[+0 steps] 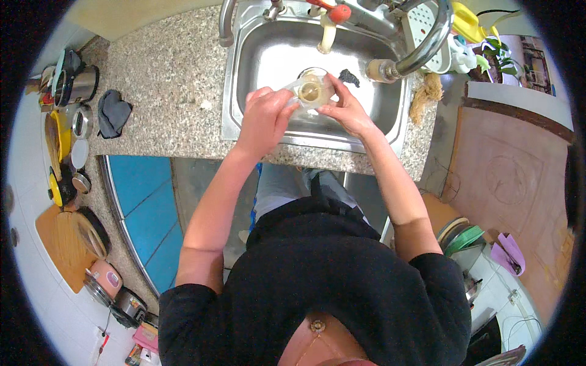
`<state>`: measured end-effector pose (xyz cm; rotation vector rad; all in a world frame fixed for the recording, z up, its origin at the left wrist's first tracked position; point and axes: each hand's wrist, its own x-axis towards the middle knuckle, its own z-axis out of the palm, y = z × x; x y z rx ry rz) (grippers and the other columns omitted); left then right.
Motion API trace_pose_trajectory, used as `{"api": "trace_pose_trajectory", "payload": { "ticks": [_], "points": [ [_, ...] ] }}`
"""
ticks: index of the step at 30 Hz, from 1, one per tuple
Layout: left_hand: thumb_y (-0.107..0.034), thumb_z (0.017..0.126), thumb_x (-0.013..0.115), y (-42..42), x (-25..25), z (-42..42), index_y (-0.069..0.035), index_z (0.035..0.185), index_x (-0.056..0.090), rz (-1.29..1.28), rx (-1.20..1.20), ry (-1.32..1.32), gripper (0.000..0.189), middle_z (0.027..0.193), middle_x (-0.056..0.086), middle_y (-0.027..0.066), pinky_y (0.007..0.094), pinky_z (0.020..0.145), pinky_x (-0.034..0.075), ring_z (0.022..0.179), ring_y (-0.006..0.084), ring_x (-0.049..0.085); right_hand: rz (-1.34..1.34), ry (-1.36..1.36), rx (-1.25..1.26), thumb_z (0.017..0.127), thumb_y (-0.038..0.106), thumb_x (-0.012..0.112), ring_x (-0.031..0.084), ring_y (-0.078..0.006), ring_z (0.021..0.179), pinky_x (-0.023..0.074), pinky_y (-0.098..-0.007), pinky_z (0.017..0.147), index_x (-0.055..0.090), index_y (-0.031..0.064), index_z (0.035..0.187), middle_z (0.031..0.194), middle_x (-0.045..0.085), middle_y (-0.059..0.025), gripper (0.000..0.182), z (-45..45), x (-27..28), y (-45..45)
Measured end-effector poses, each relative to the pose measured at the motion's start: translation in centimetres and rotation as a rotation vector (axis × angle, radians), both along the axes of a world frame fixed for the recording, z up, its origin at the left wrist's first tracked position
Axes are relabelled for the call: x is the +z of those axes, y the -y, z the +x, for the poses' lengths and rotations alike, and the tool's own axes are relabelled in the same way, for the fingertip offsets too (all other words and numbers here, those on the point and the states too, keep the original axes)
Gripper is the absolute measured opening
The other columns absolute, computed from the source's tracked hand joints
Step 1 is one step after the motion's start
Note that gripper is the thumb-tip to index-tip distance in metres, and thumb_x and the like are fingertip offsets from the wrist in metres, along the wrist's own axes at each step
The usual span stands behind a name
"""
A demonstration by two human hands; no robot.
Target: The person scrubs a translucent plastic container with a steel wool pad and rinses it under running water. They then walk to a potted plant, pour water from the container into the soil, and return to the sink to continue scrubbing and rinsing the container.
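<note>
Over the steel sink (256,59) I hold a clear, see-through container (311,92) between both hands. It looks like a jar or bottle, and a pale round ring shows at its middle. My left hand (268,114) is curled around its left end, with the fingertips partly hidden. On the other side my right hand (348,110) grips it between thumb and fingers. A small dark scrap (349,78), perhaps a scouring pad, lies on the sink floor just beyond my right hand. The drain (313,71) is partly covered by the container.
A curved faucet (428,55) reaches over the sink's right side; another tap (227,27) stands at the left. A red-handled tap (339,14) is at the back. A grey cloth (113,114) lies on the granite counter (169,91). Tan fibre (426,94) sits by the right rim.
</note>
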<state>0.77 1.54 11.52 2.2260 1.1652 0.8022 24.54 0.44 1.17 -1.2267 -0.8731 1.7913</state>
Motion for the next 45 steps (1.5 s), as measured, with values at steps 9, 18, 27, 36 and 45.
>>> {"api": "trace_pose_trajectory", "payload": {
  "ticks": [9, 18, 27, 36, 45],
  "points": [
    [-0.015, 0.087, 0.069, -0.4, -4.8, 0.7, -0.003, 0.101, 0.068, 0.061, 0.053, 0.025, 0.019, 0.075, 0.061, 0.0107, 0.0436, 0.077, 0.043, 0.075, 0.029, 0.057, 0.347, 0.641, 0.198, 0.077, 0.038, 0.083, 0.03, -0.0362, 0.146, 0.0264, -0.0423, 0.12, 0.031, -0.0029, 0.151, 0.154, 0.031, -0.0262, 0.099, 0.6, -0.8, -0.3],
    [-0.013, 0.077, 0.074, -0.1, -4.6, 2.8, -0.01, 0.086, 0.063, 0.078, 0.052, -0.057, 0.014, 0.077, 0.065, 0.0052, 0.0436, 0.078, 0.042, 0.076, 0.0276, 0.058, 0.758, 0.692, -0.012, 0.099, 0.016, 0.051, 0.063, -0.0351, 0.104, 0.049, -0.0431, 0.092, 0.067, 0.0008, 0.109, 0.106, 0.068, -0.0167, 0.024, -4.7, 4.9, -1.7],
    [-0.015, 0.08, 0.072, -1.1, -4.1, 2.1, -0.01, 0.092, 0.064, 0.055, -0.129, 0.004, 0.014, 0.083, 0.066, 0.0063, 0.0442, 0.084, 0.041, 0.083, 0.0279, 0.058, 1.064, 0.925, 0.33, 0.083, 0.024, 0.075, 0.064, -0.0335, 0.109, 0.052, -0.0408, 0.095, 0.063, 0.0027, 0.114, 0.117, 0.066, -0.0153, 0.04, -1.4, 6.8, -1.4],
    [-0.022, 0.085, 0.07, -4.0, 0.6, 1.6, -0.008, 0.1, 0.066, 0.115, -0.206, 0.059, 0.02, 0.092, 0.066, 0.0077, 0.0428, 0.089, 0.042, 0.091, 0.0299, 0.059, 1.011, 1.113, 0.29, 0.074, 0.031, 0.081, 0.063, -0.0331, 0.104, 0.0532, -0.0422, 0.088, 0.058, 0.0059, 0.114, 0.112, 0.064, -0.0127, 0.053, -2.3, 12.2, -2.1],
    [-0.015, 0.084, 0.073, -4.1, 2.3, 0.7, -0.007, 0.107, 0.066, 0.127, 0.129, 0.402, 0.025, 0.109, 0.064, 0.009, 0.0397, 0.095, 0.047, 0.104, 0.0277, 0.061, 0.897, 1.206, 0.192, 0.071, 0.029, 0.085, 0.065, -0.0344, 0.099, 0.0531, -0.0424, 0.085, 0.059, 0.0061, 0.111, 0.106, 0.065, -0.0149, 0.053, -1.9, 14.1, -2.0]
  ]
}}
